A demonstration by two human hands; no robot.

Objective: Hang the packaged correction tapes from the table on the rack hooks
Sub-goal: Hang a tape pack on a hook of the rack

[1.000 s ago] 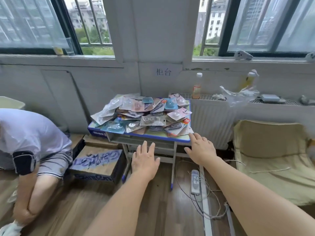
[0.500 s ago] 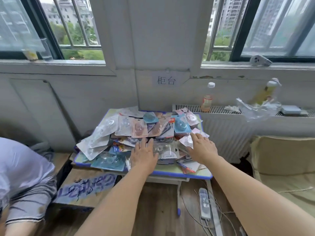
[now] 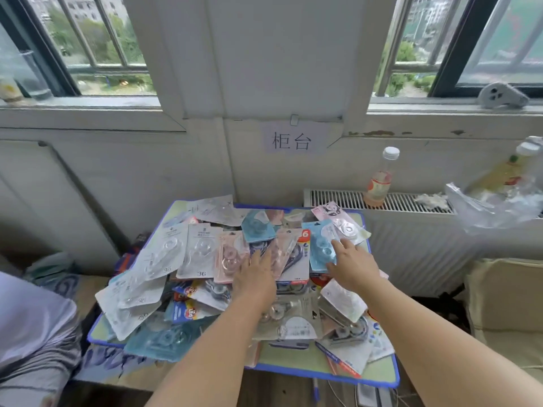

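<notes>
Tapes point(image 3: 202, 254): flat glossy blister cards, pastel blue, pink and white, piled loose on the blue-rimmed table point(image 3: 382, 374); too many and overlapped to count. Two hands above the pile; left hand point(image 3: 257, 277) flat, fingers straight and close, over a pink card point(image 3: 227, 257); right hand point(image 3: 351, 264) fingers spread on a blue card point(image 3: 318, 248). Versus half a second ago both have reached further up the pile; camera closer.

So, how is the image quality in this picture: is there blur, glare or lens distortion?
Head view: daylight from the windows, soft and even, no hard shadows; the wide lens bends the radiator and the frames near the edges; the left hand, the right hand and the correction tape packages are slightly smeared; their plastic blisters give faint glare.
</notes>
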